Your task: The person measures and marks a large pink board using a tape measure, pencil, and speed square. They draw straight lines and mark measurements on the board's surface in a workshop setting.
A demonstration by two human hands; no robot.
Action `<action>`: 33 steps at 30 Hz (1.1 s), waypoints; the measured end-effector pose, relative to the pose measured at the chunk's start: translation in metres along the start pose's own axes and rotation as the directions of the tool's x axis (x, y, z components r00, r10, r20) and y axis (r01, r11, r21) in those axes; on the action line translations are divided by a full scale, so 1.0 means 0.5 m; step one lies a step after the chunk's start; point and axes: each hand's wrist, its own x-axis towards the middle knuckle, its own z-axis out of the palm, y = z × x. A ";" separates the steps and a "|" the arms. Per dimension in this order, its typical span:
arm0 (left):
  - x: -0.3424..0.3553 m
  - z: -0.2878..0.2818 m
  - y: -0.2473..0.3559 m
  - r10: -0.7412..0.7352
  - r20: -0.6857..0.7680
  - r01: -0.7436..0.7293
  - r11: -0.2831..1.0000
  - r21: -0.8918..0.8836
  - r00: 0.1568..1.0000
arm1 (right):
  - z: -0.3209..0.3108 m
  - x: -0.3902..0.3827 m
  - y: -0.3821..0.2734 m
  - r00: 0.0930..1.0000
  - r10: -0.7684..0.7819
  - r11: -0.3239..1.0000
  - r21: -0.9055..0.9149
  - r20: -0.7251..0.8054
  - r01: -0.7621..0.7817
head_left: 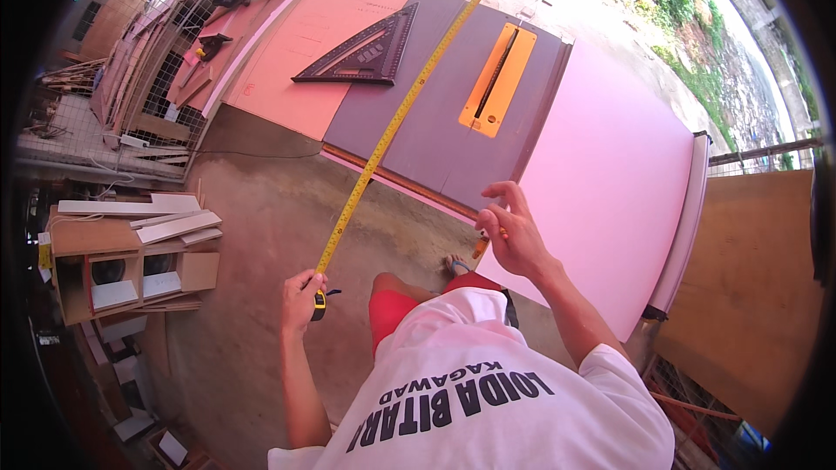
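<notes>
At the far left we see a wooden cabinet (96, 239) heaped with pale board offcuts (165, 228). Next comes the person's left hand (301, 298), its grip clamped on the case (319, 305) of a yellow tape measure (398, 122), short of the worktop (431, 152). Just left of the blade lies a dark triangular square (364, 57), which a sideways sweep of the tape could knock askew. The blade slants up and rightward across the worktop's grey middle to its far edge; we cannot tell whether its end is hooked. If it is not, a tug could drag it loose, and an unset lock could let it whip back. We judge the unsupported stretch near the left hand liable to buckle if twisted. To the right sits a yellow slotted plate (515, 70). The right hand (520, 239) hovers lower down, fingers bent; whether its grip holds the small orange thing (503, 233) among them, we cannot tell. Farthest right spreads a pink panel (618, 174).
</notes>
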 end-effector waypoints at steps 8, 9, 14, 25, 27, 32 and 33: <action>0.133 -0.301 -0.028 -0.043 -0.064 0.043 0.999 -0.002 0.997 | 0.300 0.333 0.001 0.988 0.057 0.991 -0.128 0.146 -0.039; 0.164 -0.340 -0.034 -0.038 -0.054 0.037 0.999 -0.011 0.998 | 0.328 0.379 0.007 0.988 0.065 0.980 -0.194 0.141 -0.037; 0.368 -0.537 -0.053 -0.028 0.023 0.030 0.998 -0.059 0.999 | 0.490 0.666 0.115 0.990 0.065 0.832 -0.541 -0.126 -0.124; 0.728 -0.800 0.054 0.048 0.283 -0.043 0.999 -0.024 0.958 | 0.601 0.657 0.060 0.986 0.139 0.631 -0.776 0.090 -0.018; 0.795 -0.820 0.110 0.101 0.314 -0.113 0.993 0.021 0.944 | 0.629 0.618 -0.014 0.994 0.091 0.680 -0.733 0.059 -0.019; 0.910 -0.849 0.254 0.207 0.404 -0.299 0.937 0.180 0.891 | 0.646 0.470 -0.227 0.965 0.208 0.755 -0.600 -0.161 -0.263; 0.931 -0.850 0.280 0.216 0.427 -0.326 0.923 0.203 0.878 | 0.632 0.442 -0.268 0.948 0.230 0.745 -0.586 -0.221 -0.318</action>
